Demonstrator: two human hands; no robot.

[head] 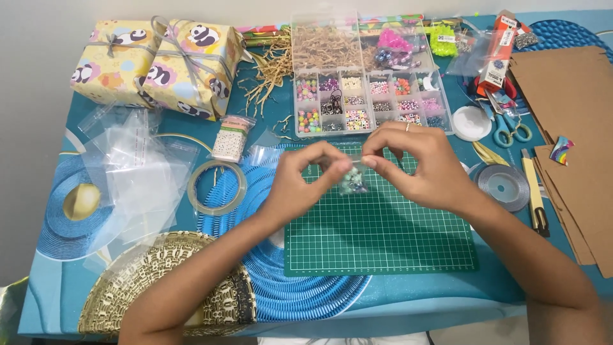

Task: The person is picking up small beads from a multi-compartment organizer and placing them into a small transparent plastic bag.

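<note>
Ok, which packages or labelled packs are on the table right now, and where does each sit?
Two gift boxes wrapped in yellow panda-print paper with grey ribbon: far left corner.
Small clear bag of white beads: left of the clear plastic bead organiser.
Orange and white carton: far right, above the scissors.
Tiny clear bag of beads: pinched between left hand and right hand over the green cutting mat.

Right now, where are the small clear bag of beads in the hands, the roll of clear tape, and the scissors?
small clear bag of beads (352, 183): head view, on the beaded lower part below the fingertips.
roll of clear tape (196, 191): head view, on the ring's left wall.
scissors (511, 131): head view, on the teal handles.
</note>
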